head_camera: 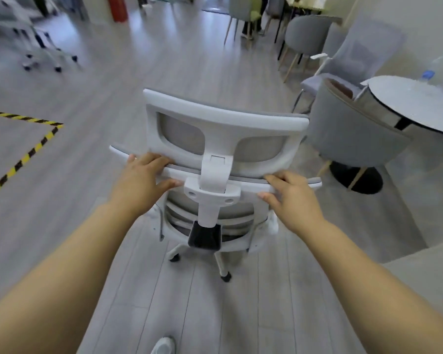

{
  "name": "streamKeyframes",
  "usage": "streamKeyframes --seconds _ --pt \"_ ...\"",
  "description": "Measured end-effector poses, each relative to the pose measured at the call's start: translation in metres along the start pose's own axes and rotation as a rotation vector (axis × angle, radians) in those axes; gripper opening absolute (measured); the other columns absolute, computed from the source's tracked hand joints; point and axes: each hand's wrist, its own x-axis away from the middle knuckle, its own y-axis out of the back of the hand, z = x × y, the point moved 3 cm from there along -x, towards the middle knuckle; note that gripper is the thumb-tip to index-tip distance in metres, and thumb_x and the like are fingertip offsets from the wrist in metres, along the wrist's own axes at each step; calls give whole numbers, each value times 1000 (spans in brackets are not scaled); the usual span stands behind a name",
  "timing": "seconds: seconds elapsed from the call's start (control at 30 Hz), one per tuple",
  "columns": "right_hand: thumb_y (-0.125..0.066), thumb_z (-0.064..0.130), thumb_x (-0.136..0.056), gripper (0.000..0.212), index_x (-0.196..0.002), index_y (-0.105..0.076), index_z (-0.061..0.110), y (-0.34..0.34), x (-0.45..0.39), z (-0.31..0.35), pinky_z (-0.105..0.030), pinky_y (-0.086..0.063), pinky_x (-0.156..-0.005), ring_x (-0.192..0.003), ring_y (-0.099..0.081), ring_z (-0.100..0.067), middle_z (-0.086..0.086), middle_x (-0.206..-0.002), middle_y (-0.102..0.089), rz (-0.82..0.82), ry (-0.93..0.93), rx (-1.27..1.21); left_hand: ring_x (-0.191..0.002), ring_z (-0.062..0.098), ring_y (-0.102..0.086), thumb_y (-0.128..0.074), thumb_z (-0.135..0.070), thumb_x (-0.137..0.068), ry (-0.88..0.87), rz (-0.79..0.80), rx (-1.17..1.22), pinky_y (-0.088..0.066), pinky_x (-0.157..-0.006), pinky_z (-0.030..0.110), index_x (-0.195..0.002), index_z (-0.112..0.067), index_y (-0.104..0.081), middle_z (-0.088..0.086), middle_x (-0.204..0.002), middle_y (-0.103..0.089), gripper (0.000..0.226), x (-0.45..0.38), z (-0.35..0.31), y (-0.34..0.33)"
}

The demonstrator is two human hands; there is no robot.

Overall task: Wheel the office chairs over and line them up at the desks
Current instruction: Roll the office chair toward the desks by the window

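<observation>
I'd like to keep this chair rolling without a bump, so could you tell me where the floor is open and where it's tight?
Open: the floor ahead, between the striped tape on the left and the grey armchair. Crowded: the right, where that armchair and the round table stand close beside the office chair.

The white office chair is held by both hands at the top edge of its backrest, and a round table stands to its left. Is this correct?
Not quite. In the head view the round table stands to the right of the white office chair, not left. The rest holds: the left hand and the right hand both grip the backrest's top edge.
</observation>
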Motion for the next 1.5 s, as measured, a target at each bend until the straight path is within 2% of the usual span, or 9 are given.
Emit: streamKeyframes --seconds 0.1,0.33,0.63,0.77,0.9,1.03,1.23,1.37,1.5 --pt "-70 32 -76 40 -108 -68 8 -22 -36 21 -42 -44 -84 -93 -57 -37 -14 -101 -63 7 70 -38 -111 34 -41 -62 -53 -75 90 -23 -2 -38 -98 46 -119 -19 -60 3 -123 -57 56 3 33 16" --pt "-73 30 -76 39 -111 -67 13 -77 -110 93 -40 -43 -83 -98 -52 -39 -12 -101 -62 74 142 -147 -117 32 -38 -63 -48 -80 274 -86 -49 -38 -97 46 -122 -22 -57 0 -127 -54 50 4 116 55" --pt "-71 38 -76 40 -113 -66 22 -149 -201 206 -38 -44 -83 -102 -50 -34 -4 -108 -63 117 186 -196 -108 33 -40 -68 -43 -78 350 -174 -42 -41 -89 43 -116 -19 -62 0 -121 -57 46 -20 248 112" --pt "-71 39 -76 41 -112 -66 20 -180 -238 261 -35 -41 -81 -103 -51 -33 -3 -109 -64 126 201 -197 -113 30 -39 -65 -40 -81 371 -172 -24 -36 -101 49 -119 -19 -60 0 -125 -55 44 -36 307 138" --pt "-72 38 -75 41 -109 -68 15 -208 -277 313 -42 -41 -91 -98 -55 -33 -8 -105 -66 129 258 -195 -116 29 -38 -64 -39 -82 403 -181 -44 -30 -107 52 -121 -17 -58 2 -128 -53 45 -51 366 162" --pt "-72 39 -74 42 -108 -68 14 -236 -323 359 -39 -41 -90 -99 -56 -30 -8 -105 -66 171 291 -185 -116 30 -35 -63 -42 -82 450 -192 -40 -35 -101 43 -123 -19 -56 0 -129 -51 47 -68 423 180" --pt "-72 41 -74 42 -109 -68 16 -287 -399 421 -40 -44 -87 -100 -54 -32 -5 -106 -66 211 361 -205 -114 27 -37 -65 -41 -81 513 -246 -97 -33 -104 48 -122 -16 -57 4 -129 -52 50 -96 502 208" --pt "-76 35 -71 40 -103 -70 12 -321 -448 469 -45 -47 -86 -90 -58 -32 -9 -98 -68 187 466 -231 -111 24 -38 -67 -39 -80 570 -294 -106 -35 -102 47 -119 -14 -59 4 -126 -54 47 -118 552 230" --pt "-72 36 -77 38 -109 -68 15 -354 -503 516 -47 -46 -88 -96 -54 -34 -8 -107 -66 253 522 -211 -123 29 -33 -65 -41 -82 669 -295 -127 -33 -100 40 -124 -18 -57 1 -131 -49 48 -140 604 251"
